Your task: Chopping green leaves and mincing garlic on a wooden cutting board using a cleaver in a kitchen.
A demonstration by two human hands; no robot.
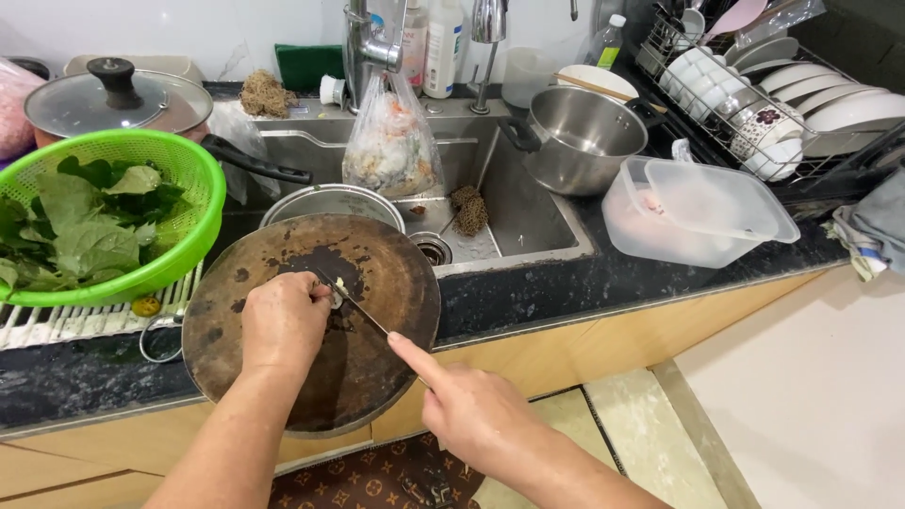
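My left hand (281, 320) rests knuckles-up on the round board (377, 273), fingers curled down to pin a small pale piece, garlic (338, 286) by the look of it, near the board's middle. My right hand (471, 410) is clenched round the knife (351, 302), forefinger stretched out along the spine; the handle is hidden in my palm and only the thin blade shows, its tip lying against the garlic beside my left fingertips.

The board sits on the dark counter (566, 283), its far edge reaching over the sink (528, 221). A steel bowl (332, 202) stands just behind it, and a bag of scraps (391, 141) hangs from the tap. To my left a green colander (189, 170) holds leaves on a draining rack, with a lidded pan (118, 99) behind it. To my right are a steel pot (580, 137), a lidded plastic box (698, 207) and a rack of dishes (792, 104).

As I judge it, the cutting has barely begun: only this one small piece lies on the board, with no heap of chopped bits beside it, just dark wet stains. The leaves sit whole in the colander, uncut.
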